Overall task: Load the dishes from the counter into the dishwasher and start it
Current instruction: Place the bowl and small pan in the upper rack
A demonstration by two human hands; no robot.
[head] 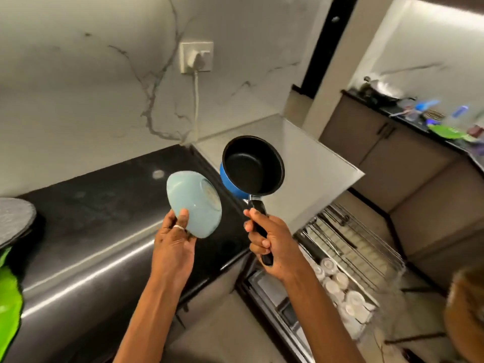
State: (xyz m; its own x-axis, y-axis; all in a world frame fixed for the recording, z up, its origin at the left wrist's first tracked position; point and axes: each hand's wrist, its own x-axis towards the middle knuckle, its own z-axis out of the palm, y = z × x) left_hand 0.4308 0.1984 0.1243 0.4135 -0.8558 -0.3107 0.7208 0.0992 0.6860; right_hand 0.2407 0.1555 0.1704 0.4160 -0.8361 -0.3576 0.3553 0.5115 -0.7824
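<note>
My left hand [174, 238] grips the rim of a light blue bowl [193, 203], tilted so its underside faces me, above the black counter [110, 205]. My right hand [269, 238] is wrapped round the black handle of a small blue saucepan [252, 169] with a black inside, held up with its opening toward me. Below right, a wire dishwasher rack [351, 255] is pulled out, with several white cups and dishes standing in it.
A grey round mat [14, 218] lies at the counter's left edge, with something green [9, 297] below it. A plug and cable [196, 74] hang on the marble wall. A far counter [419, 113] at the right holds bottles and pans. A person's head [466, 310] shows at lower right.
</note>
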